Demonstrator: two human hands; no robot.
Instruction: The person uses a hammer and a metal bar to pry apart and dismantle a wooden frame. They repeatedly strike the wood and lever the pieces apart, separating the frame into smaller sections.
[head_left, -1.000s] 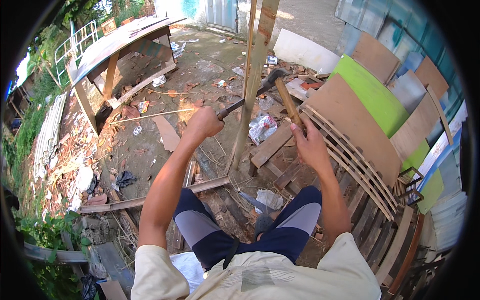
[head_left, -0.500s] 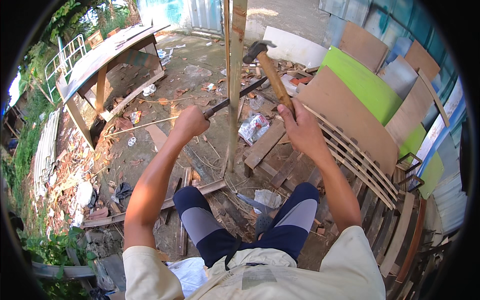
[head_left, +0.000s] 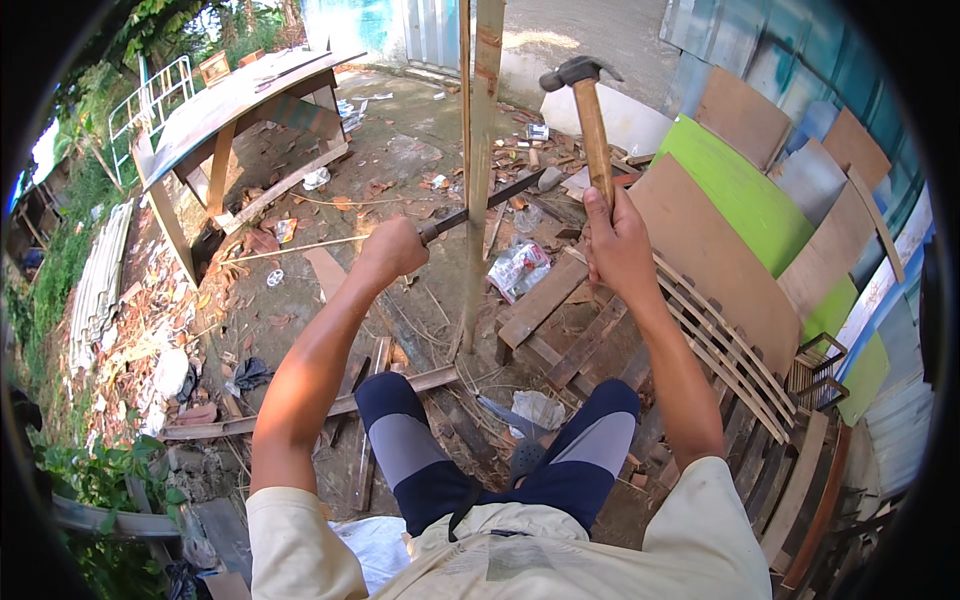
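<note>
Knife [head_left: 516, 189] | clenched in left hand [head_left: 397, 248], long axis forward-right across 1 upright post [head_left: 485, 110] | hammer [head_left: 593, 132] gripped in right hand [head_left: 618, 240], right of tip

A cream shirt [head_left: 590, 568] with short, loose sleeves [head_left: 300, 540] fills the frame's bottom centre, bearing a grey rectangular print [head_left: 512, 562]. Above it, navy pants [head_left: 437, 492] show grey panels [head_left: 412, 447] and a black cord [head_left: 464, 510]; a dark, holed clog [head_left: 525, 460] sits between the legs.
</note>
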